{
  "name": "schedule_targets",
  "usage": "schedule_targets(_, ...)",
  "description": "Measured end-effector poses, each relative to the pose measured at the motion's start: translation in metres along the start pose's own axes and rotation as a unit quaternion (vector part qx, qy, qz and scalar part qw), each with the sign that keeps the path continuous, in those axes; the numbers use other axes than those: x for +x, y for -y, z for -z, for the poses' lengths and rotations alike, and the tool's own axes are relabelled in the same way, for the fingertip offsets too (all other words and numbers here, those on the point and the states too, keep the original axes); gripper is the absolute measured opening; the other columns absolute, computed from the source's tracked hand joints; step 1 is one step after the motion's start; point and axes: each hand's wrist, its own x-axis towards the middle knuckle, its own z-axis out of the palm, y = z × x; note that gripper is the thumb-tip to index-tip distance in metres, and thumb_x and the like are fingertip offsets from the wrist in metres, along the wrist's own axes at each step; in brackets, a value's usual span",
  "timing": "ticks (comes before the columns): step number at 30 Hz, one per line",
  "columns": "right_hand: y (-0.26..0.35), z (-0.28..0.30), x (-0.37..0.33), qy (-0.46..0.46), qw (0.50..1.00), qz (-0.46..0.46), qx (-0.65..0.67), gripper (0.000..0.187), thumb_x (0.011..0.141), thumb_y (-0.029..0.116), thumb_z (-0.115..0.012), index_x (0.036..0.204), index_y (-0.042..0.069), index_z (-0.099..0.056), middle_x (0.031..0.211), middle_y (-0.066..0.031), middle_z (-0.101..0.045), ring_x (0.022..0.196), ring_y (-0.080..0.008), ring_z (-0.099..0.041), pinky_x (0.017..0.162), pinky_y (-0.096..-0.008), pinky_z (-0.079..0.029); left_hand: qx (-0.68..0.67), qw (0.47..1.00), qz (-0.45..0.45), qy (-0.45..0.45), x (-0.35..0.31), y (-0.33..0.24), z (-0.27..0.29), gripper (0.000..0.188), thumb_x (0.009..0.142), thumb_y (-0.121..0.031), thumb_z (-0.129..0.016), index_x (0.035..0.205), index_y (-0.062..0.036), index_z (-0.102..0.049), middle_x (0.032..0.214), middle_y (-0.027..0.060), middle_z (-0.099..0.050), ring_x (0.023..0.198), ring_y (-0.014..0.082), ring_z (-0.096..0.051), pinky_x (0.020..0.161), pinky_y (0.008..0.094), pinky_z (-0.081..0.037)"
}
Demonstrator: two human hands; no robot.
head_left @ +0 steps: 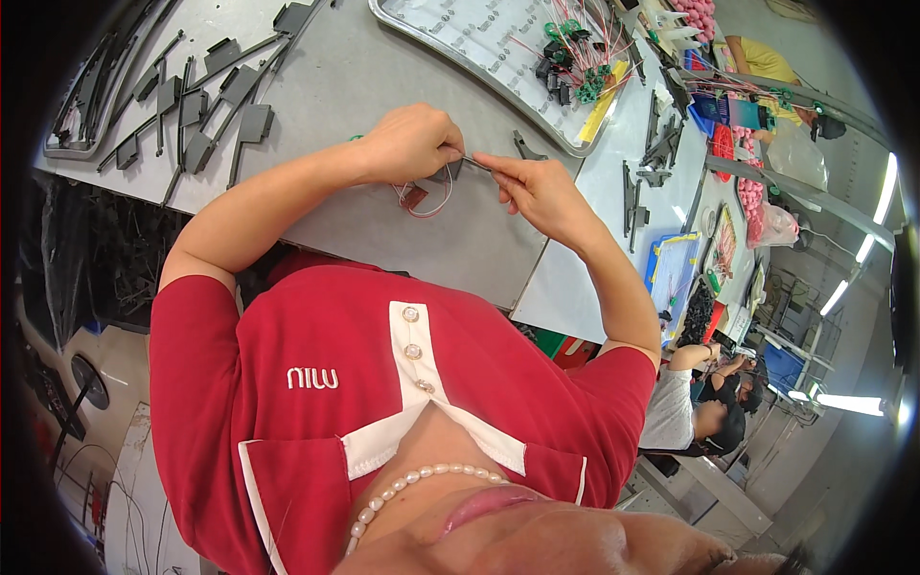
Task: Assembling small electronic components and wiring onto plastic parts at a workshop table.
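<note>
Over the grey worktop, my left hand [412, 144] is closed, its fingertips pinched on one end of a thin dark strip [469, 160]. At the strip's other end, my right hand [537, 189] has its index finger stretched along it, thumb underneath; its grip is partly hidden. Beneath my left fingers, a small reddish-brown board [414, 197] lies beside a loop of thin white and red wire [445, 203]. A dark piece partly covered by my left hand shows there too. Beyond my right hand rests a small black bracket [526, 147].
Many black plastic arms with flat tabs [199, 105] are spread at the left. A metal tray [460, 48] at the back holds wired green and black parts [575, 62]. More black parts [661, 144] and a blue bin [674, 268] are at right. Other people sit farther right.
</note>
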Motion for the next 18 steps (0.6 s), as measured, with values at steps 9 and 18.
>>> schedule_targets(9,0.018,0.008,0.008,-0.002,0.987,0.021,-0.158,0.028,0.086,0.011,-0.052,0.111,0.014,-0.063,0.064,-0.0098,-0.061,0.059,-0.0236,-0.058,0.062,-0.0331,-0.047,-0.003,1.000,-0.002,-0.009,-0.002,-0.001,-0.001,0.014,0.075,-0.010,-0.058,0.080,-0.0021,-0.068,0.071,0.0160,-0.064,0.069,0.0327,-0.061,0.063,0.0406,-0.047)
schedule_targets(18,0.032,0.007,0.013,-0.026,0.952,0.055,-0.301,0.028,0.079,0.008,-0.054,0.104,0.014,-0.066,0.070,-0.0130,-0.063,0.066,-0.0298,-0.060,0.063,-0.0373,-0.048,0.000,1.000,-0.004,-0.021,-0.001,0.001,-0.003,0.012,0.072,-0.009,-0.057,0.074,-0.0021,-0.067,0.068,0.0162,-0.062,0.067,0.0335,-0.060,0.061,0.0417,-0.047)
